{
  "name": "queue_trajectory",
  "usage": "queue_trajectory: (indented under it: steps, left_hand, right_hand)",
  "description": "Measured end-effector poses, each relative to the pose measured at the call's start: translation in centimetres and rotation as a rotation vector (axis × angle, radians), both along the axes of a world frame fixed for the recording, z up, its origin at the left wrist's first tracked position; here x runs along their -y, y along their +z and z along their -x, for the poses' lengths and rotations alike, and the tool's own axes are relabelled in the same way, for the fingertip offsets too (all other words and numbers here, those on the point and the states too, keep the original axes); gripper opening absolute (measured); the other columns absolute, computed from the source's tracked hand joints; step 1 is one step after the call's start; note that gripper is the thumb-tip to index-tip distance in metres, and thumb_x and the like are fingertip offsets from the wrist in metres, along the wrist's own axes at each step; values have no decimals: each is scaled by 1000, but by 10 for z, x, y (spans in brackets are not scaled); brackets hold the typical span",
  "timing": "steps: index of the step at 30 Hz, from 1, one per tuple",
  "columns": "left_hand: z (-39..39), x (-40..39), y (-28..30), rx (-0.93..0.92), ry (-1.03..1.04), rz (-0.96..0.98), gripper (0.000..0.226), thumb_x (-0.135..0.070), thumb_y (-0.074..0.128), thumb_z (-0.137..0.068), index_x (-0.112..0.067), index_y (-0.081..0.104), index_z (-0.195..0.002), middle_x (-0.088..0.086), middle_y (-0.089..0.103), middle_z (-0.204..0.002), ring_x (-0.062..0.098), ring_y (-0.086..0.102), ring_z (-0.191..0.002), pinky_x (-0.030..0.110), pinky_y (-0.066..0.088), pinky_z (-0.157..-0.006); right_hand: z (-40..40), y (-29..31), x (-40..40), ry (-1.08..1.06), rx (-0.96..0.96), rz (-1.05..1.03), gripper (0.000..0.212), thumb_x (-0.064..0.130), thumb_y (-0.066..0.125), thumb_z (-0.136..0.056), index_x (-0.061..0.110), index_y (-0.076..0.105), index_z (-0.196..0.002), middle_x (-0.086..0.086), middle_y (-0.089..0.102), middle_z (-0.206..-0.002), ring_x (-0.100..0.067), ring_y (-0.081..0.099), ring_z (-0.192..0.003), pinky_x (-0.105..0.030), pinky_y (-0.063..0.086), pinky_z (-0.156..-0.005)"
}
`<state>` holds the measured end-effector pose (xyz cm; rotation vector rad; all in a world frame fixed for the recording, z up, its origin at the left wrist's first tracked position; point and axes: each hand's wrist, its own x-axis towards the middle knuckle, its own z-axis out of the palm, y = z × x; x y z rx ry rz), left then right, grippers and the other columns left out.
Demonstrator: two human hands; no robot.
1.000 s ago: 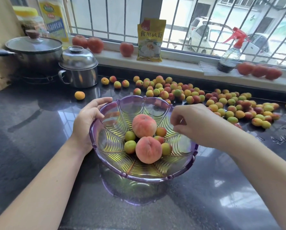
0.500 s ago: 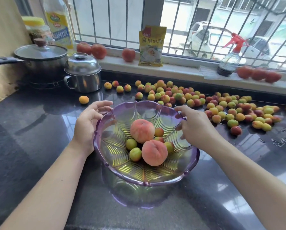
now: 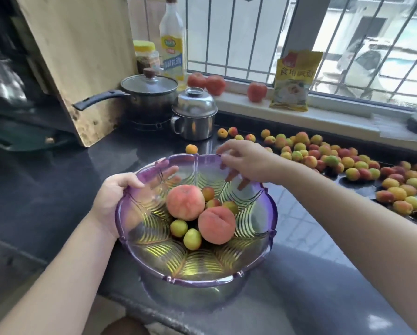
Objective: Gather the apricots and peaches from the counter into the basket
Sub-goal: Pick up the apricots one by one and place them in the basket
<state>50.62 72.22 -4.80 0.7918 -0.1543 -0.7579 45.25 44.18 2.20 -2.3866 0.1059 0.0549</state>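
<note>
On glossy stone, both hands (image 3: pixel 120 194) (image 3: pixel 245 163) grip the ribbed, scalloped plastic basket (image 3: pixel 202 280).

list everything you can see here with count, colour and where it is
basket: one, clear purple, on the counter in front
peaches: two, pink-orange, in the basket
apricots in the basket: about five showing, yellow-green to orange, round the peaches
apricots on the counter: dozens, yellow, orange and red, spread to the right; one apart behind the basket
counter: one, dark and glossy
saucepan: one, dark, glass lid, back left
steel pot: one, silver, lidded, beside the saucepan
red fruits: three, on the windowsill
yellow packet: one, on the sill
oil bottle: one, yellow, back left
jar: one, yellow lid
wooden board: one, leaning, left
left hand: grips the basket rim
right hand: fingers over the far rim
</note>
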Motion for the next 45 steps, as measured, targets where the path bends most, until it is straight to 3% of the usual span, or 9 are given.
queue_trajectory:
  steps: [3,10,14,18,23,29,36,39,45]
  left_hand:
    - [0,-9,-1,10,12,51,99,-12,63,-61,2,45,-157,26,52,-158,42,51,-147,58,36,-120]
    - [-1,-3,-2,-9,-62,80,64,-12,44,-78,-1,72,-134,27,62,-145,42,64,-132,56,53,-110]
    - [-1,0,0,-35,-33,102,69,-11,43,-78,2,64,-142,31,57,-149,45,60,-132,58,51,-111]
    - [2,2,1,-28,-53,107,66,-14,41,-78,2,70,-135,30,59,-147,45,62,-131,56,54,-109]
    - [17,8,-2,8,74,0,68,-14,40,-79,-1,63,-142,27,57,-152,49,55,-140,60,46,-112]
    - [59,60,-1,128,257,-143,65,1,36,-84,-11,62,-143,21,66,-144,39,67,-129,53,55,-105]
    - [100,101,-5,340,399,-409,80,-24,58,-67,-29,59,-147,1,68,-141,19,61,-134,51,41,-122]
    - [102,101,-7,340,468,-423,63,-39,63,-69,-31,65,-131,4,71,-132,19,66,-126,52,47,-116]
    - [99,104,-6,297,527,-403,36,-29,55,-83,-25,63,-117,7,72,-121,14,72,-104,53,52,-108]
  right_hand:
    - [-53,14,-9,-2,11,150,25,29,50,-103,12,70,-104,-4,73,-96,-27,73,-85,-48,63,-69]
    - [-149,-8,-43,147,-177,556,53,34,65,-93,24,54,-144,-3,59,-136,-28,64,-111,-35,57,-89]
    - [-154,-21,-44,119,-105,604,28,24,66,-87,22,74,-113,1,67,-98,-30,65,-105,-27,45,-79]
    - [-121,2,-23,-51,109,371,28,28,62,-93,20,70,-118,-5,71,-105,-27,66,-95,-29,52,-81]
    - [-10,55,5,-45,180,135,14,30,68,-92,29,68,-106,0,75,-85,-18,68,-67,-21,52,-55]
    - [112,73,22,12,4,61,17,34,74,-86,44,72,-100,12,71,-90,-8,71,-80,-34,58,-78]
    - [150,40,28,-3,-127,365,28,37,73,-88,44,64,-114,19,64,-99,-3,63,-84,-24,54,-71]
    - [152,23,20,-75,-86,418,27,39,80,-80,34,59,-97,14,62,-89,-2,58,-79,-24,50,-68]
    - [139,4,-21,-33,-44,459,33,43,77,-79,25,50,-79,3,57,-86,-20,53,-89,-34,47,-68]
